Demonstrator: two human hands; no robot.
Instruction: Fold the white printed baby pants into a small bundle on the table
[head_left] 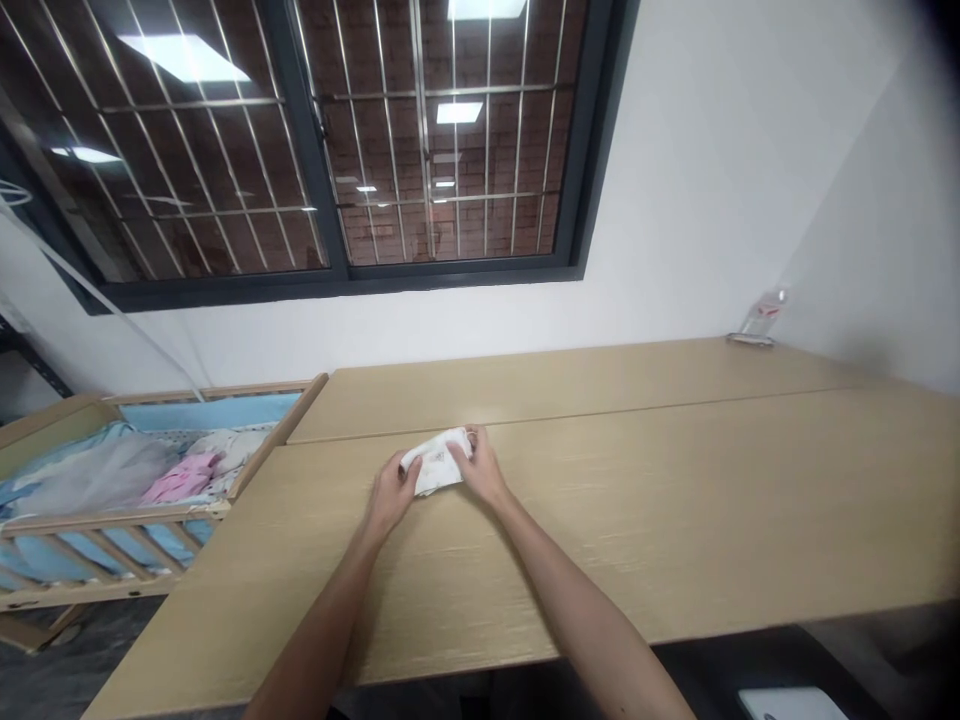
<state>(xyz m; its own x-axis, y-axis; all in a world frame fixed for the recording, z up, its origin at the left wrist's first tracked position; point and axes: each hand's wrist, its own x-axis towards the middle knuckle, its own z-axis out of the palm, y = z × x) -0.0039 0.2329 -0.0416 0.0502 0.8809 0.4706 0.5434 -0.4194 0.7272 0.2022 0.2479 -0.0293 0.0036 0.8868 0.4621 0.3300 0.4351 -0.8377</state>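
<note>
A small folded white cloth (436,464) with a faint print is held between both hands, over the middle of the wooden table. My left hand (391,492) grips its left end, with the thumb on the near face. On the opposite end my right hand (480,468) is closed, thumb across the front and fingers behind the upper edge. The fingers behind the cloth are partly hidden. Whether the cloth touches the tabletop I cannot tell.
The wooden table (675,500) reaches to the white wall below a barred window (450,150). At left stands a wooden crib (120,515) with blue lining and a pink cloth (184,478). A clear plastic bottle (763,312) is at the far right corner.
</note>
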